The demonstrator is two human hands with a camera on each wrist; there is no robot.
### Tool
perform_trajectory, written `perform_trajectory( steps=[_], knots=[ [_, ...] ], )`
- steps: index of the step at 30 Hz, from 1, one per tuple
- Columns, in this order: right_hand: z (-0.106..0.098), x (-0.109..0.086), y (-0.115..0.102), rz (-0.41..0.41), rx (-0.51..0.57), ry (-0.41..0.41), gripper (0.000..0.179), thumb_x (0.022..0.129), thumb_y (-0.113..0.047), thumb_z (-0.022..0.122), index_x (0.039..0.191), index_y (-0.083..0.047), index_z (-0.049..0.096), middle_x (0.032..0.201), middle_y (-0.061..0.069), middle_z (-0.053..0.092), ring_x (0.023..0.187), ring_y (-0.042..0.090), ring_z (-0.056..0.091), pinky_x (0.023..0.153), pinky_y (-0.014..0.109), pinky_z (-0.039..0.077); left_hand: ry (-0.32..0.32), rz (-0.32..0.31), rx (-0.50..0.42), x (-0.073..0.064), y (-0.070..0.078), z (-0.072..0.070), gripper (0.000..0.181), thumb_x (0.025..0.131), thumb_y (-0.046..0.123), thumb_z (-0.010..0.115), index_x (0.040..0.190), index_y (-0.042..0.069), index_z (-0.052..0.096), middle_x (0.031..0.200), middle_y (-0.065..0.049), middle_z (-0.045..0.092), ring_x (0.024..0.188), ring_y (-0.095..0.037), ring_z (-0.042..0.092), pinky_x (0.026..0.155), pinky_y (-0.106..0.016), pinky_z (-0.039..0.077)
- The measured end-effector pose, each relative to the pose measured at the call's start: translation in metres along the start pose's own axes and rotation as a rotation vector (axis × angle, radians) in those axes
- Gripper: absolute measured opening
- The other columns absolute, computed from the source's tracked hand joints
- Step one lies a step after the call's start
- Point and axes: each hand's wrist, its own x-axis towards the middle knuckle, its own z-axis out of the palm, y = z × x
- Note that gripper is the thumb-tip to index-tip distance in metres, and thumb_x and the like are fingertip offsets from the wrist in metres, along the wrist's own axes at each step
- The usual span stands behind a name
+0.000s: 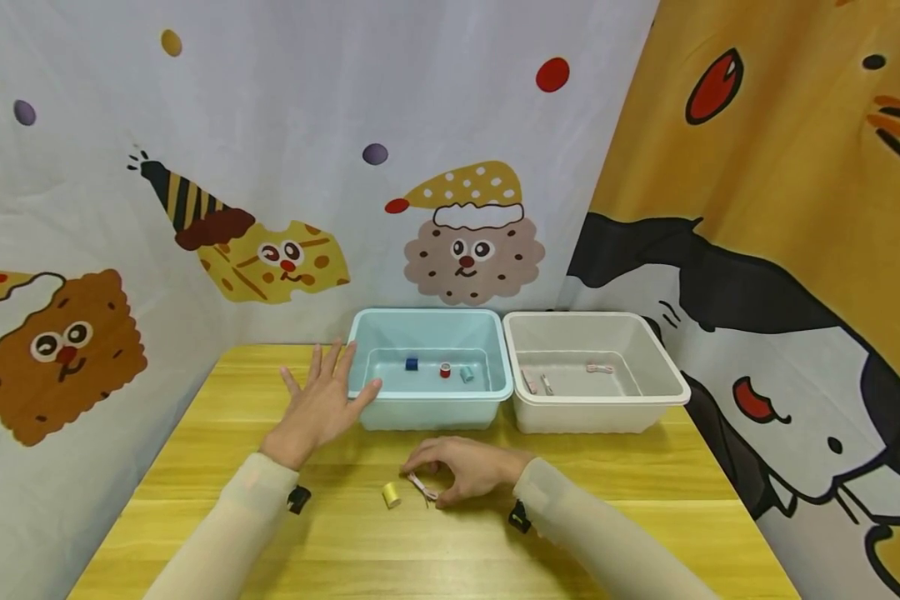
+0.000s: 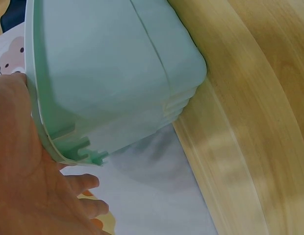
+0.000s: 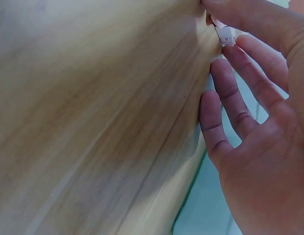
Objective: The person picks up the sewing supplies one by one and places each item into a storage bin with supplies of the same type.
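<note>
My right hand point(image 1: 471, 467) is low over the table, thumb and fingertips pinching a small folded measuring tape point(image 1: 422, 487), whitish-pink. In the right wrist view, printed marks show on the tape point(image 3: 225, 35) between thumb and finger, the other fingers half curled. Just left of it a yellow thread spool point(image 1: 391, 495) stands on the table. My left hand point(image 1: 317, 412) has its fingers spread at the front left corner of the light blue bin point(image 1: 429, 410), holding nothing. Dark blue point(image 1: 412, 364), red point(image 1: 445, 371) and light teal spools point(image 1: 467, 374) are inside that bin.
To the right of the blue bin, right beside it, stands a white bin point(image 1: 600, 417) with several small whitish-pink pieces point(image 1: 599, 367) in it. Both bins are at the back of the wooden table point(image 1: 330, 558), before a printed curtain point(image 1: 285, 100).
</note>
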Motion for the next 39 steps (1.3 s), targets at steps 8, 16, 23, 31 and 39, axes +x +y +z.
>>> perform_trajectory(
  steps=[8,16,23,31,39],
  knots=[
    [0.0012,-0.0002,-0.0021,-0.003,0.003,-0.004,0.072,0.095,-0.016,0.097,0.161,-0.023,0.071,0.155,-0.008,0.072,0.120,0.001,0.066,0.111,0.020,0.056,0.009,0.004,-0.021,-0.0018,0.0002,0.0008,0.101,0.117,0.079,0.041,0.188,0.012,0.019,0.197,-0.024,0.009,0.182,-0.056,0.000,0.127,-0.100,-0.011],
    [0.0035,0.0009,-0.0029,-0.009,-0.010,0.010,0.068,0.095,-0.017,0.098,0.158,-0.022,0.073,0.146,-0.009,0.073,0.114,0.002,0.066,0.105,0.018,0.057,0.007,0.005,-0.025,-0.0008,-0.0028,0.0037,0.101,0.117,0.079,0.042,0.188,0.012,0.019,0.197,-0.023,0.009,0.182,-0.056,-0.001,0.127,-0.100,-0.009],
    [0.0023,0.0014,-0.0052,-0.009,-0.016,0.011,0.065,0.094,-0.018,0.098,0.155,-0.021,0.075,0.143,-0.008,0.073,0.113,0.003,0.065,0.103,0.017,0.056,0.006,0.007,-0.032,-0.0002,-0.0028,0.0026,0.103,0.116,0.082,0.039,0.188,0.012,0.020,0.197,-0.023,0.009,0.183,-0.055,-0.001,0.126,-0.100,-0.012],
    [0.0030,0.0009,-0.0051,0.006,-0.005,0.020,0.059,0.094,-0.019,0.098,0.149,-0.021,0.079,0.141,-0.008,0.072,0.110,0.003,0.063,0.100,0.016,0.055,-0.006,0.004,-0.026,0.0002,-0.0031,0.0033,0.104,0.115,0.083,0.038,0.189,0.013,0.017,0.197,-0.021,0.006,0.183,-0.054,-0.002,0.127,-0.099,-0.013],
    [0.0031,0.0005,-0.0063,-0.001,-0.045,0.010,0.063,0.094,-0.024,0.098,0.153,-0.026,0.077,0.142,-0.009,0.069,0.113,0.002,0.063,0.103,0.017,0.055,0.003,0.008,-0.030,-0.0013,-0.0015,0.0009,0.104,0.116,0.083,0.038,0.189,0.012,0.019,0.197,-0.022,0.008,0.182,-0.056,0.000,0.127,-0.099,-0.011]
  ],
)
